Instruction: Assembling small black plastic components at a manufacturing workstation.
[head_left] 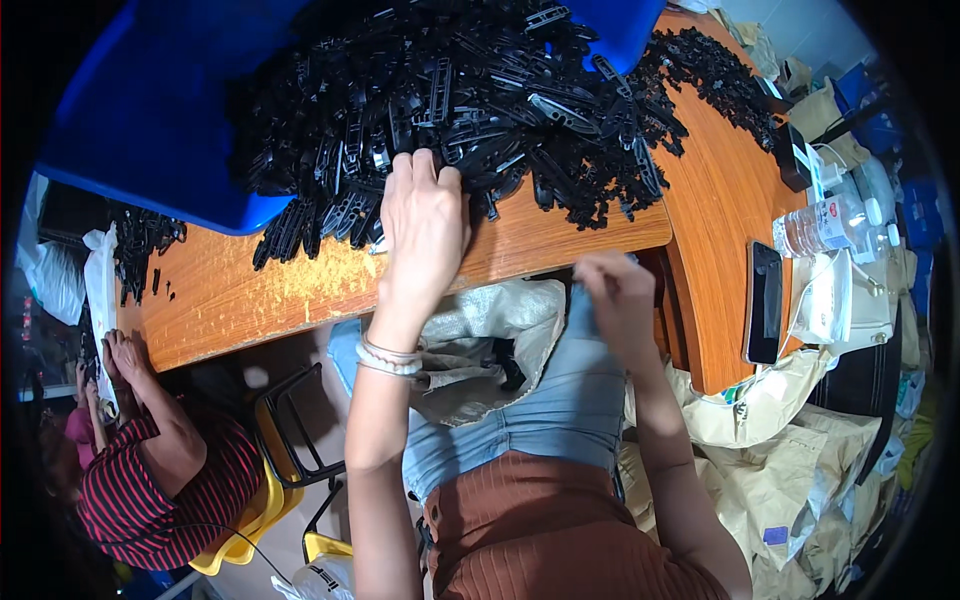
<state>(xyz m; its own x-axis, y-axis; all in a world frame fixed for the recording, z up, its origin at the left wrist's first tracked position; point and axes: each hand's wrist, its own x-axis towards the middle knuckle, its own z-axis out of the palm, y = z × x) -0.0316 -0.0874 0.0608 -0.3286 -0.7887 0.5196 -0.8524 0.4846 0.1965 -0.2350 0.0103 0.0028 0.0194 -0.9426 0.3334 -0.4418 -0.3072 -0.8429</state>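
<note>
A large heap of black plastic clip-like parts (440, 100) lies on the wooden table in front of me. At its near edge is my left hand (424, 215), back up, with fingers curled down against the parts. Its fingertips are hidden, so what they grip cannot be made out. My right hand (618, 295), slightly blurred, hovers over my lap just off the table's edge. Its fingers are bent together, and anything between them is too small to see. Between my thighs an open pale woven sack (480, 400) holds a few dark pieces.
A blue bin (160, 130) tips toward the heap at left. Smaller black bits (710, 80) spread over the right-hand wooden table, beside a phone (764, 300) and plastic bottles (825, 225). Brown paper bags (790, 490) crowd the right. Another person (170, 470) sits at left.
</note>
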